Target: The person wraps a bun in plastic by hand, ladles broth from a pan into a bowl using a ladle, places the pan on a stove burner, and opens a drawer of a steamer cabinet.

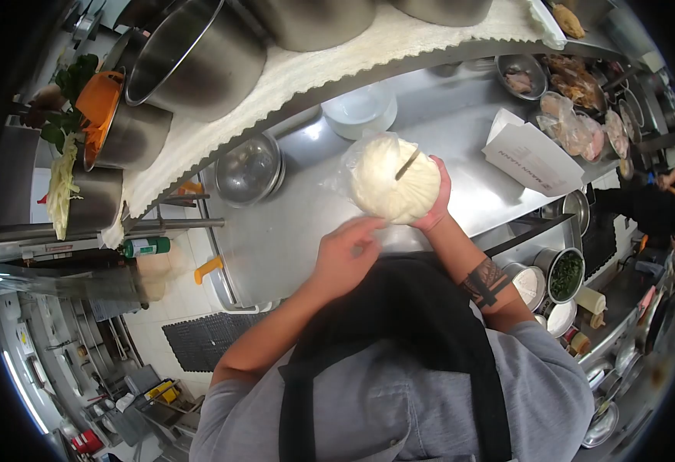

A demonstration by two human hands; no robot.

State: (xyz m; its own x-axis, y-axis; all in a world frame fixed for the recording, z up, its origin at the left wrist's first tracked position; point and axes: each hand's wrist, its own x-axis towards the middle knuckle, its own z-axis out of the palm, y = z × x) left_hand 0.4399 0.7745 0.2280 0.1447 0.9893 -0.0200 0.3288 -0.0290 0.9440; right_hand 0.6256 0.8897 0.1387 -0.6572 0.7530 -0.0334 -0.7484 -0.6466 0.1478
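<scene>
A pale, pleated round ball [383, 179] rests in my right hand [439, 197], whose fingers curve around its right side and underneath. A thin dark mark or strip shows on top of it; which of the two I cannot tell. Clear plastic [349, 163] clings to the ball's left side. My left hand [345, 256] is at the ball's lower left edge, fingers bent and thumb apart, with nothing visible in it. Whether its fingertips touch the ball is unclear.
Beneath my hands lies a steel counter [291, 239]. Metal bowls [246, 171], a white container [360, 108] and a printed white box [534, 154] stand on it. Large pots [199, 65] line the shelf above. Bagged food [568, 127] is at the right; beyond, another person [649, 200].
</scene>
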